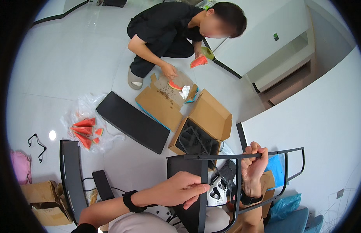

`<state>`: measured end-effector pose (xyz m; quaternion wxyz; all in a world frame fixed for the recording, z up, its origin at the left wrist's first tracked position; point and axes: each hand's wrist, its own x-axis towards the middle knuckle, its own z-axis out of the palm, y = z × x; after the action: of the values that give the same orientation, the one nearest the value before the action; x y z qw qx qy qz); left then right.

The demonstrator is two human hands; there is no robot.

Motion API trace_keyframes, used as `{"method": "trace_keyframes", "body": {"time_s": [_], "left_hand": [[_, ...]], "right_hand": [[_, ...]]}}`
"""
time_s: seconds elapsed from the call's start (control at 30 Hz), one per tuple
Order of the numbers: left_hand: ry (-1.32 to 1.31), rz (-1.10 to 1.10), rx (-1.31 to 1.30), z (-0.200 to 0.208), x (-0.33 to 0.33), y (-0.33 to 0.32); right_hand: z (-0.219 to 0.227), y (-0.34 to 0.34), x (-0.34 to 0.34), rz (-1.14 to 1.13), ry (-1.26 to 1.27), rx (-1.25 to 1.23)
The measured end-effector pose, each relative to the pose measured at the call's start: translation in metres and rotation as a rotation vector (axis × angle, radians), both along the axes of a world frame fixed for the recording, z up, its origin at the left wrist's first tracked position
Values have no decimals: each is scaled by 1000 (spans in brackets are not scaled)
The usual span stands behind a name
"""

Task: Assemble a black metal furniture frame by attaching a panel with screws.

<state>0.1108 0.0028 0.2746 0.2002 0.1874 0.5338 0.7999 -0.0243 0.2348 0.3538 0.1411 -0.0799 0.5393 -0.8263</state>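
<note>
A black metal frame [238, 174] of thin tubes stands tilted in front of me. My right hand [253, 163] is wrapped in a fist round its upper bar. Lower and to the left, my left hand [184, 189] grips an upright bar of the same frame, thumb along it and fingers partly hidden. A dark flat panel [180, 166] sits behind my left hand, against the frame; how they join cannot be made out. My legs lie beneath.
A squatting person [165, 35] holds a watermelon slice [198, 61] above flattened cardboard [159, 106]. Nearby are a black board [134, 122], an open carton [211, 112] with black parts, watermelon slices [84, 132] on plastic, a long black panel [71, 174] and a white wall [305, 128].
</note>
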Motion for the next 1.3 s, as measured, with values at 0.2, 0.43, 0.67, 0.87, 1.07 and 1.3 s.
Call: {"method": "trace_keyframes", "body": {"time_s": [0.2,0.43,0.67,0.87,1.07,1.3], "left_hand": [[-26,28,29,-1,-1,-2],[-64,46,95,-3,-4,5],[-23,23,70,-4,-5,9],[26,40,74,-6,-4,15],[5,68,65,-4,-4,16],[61,62,99,-4,-9,17]], "right_hand": [[-5,3,2,-7,4,-42],[-15,11,-6,-17,-7,-110],[-10,11,-8,7,-17,-102],[-17,15,-14,29,-172,-220],[-23,20,-17,-1,-140,-159],[-20,16,-12,-48,-112,-95]]}}
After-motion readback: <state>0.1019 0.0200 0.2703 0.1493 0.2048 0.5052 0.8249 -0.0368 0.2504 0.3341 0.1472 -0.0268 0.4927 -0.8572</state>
